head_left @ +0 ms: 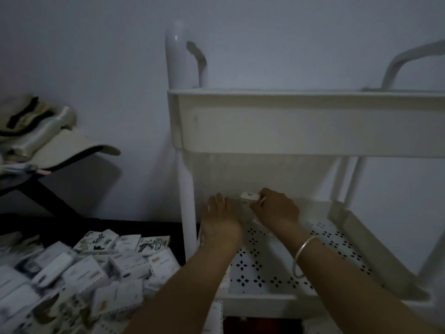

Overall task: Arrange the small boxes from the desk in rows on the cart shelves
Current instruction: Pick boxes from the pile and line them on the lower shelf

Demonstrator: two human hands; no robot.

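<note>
A white cart is shown, its perforated middle shelf reached into by both hands. Small boxes are heaped on the dark desk. The left hand is laid flat, fingers straight, at the shelf's back. One pale, flat box is pinched in the right hand; it is judged light, stiff card, best gripped by its edges.

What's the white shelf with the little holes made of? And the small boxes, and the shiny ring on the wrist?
The shelf looks like white-painted sheet metal, possibly plastic: thin, stiff, with neatly punched flower-shaped holes. The small boxes look like matte printed cardboard, with sharp folded edges. The bangle looks like polished silvery metal, catching light.
</note>
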